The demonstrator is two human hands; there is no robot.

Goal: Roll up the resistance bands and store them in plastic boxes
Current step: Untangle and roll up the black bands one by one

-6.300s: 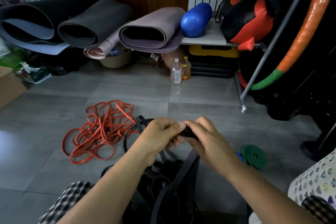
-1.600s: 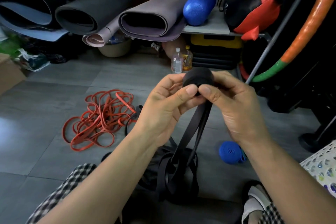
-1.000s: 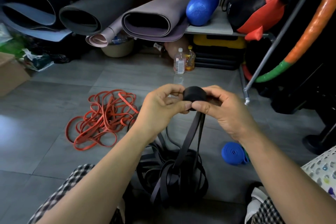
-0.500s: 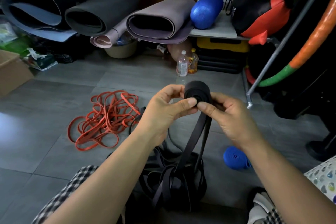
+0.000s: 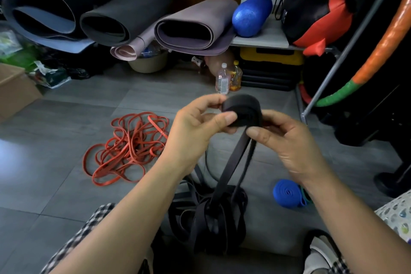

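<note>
Up in front of me, my left hand (image 5: 195,131) and right hand (image 5: 287,140) both pinch the black roll (image 5: 242,109), which is fatter than before, so the rolling is going well, but a long tail (image 5: 231,162) hangs down to the pile (image 5: 209,222).

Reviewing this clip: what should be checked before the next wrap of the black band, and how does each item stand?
1. Left hand grips the black roll: ok.
2. Right hand pinches the roll from the other side: ok.
3. Tail hangs straight from the roll to the black pile: ok.
4. Tail free of tangles inside the pile: cannot tell.
5. Blue rolled band stored in a box: not ok, lies on the floor.
6. Box within reach: cannot tell, only a white perforated rim shows at right.
</note>
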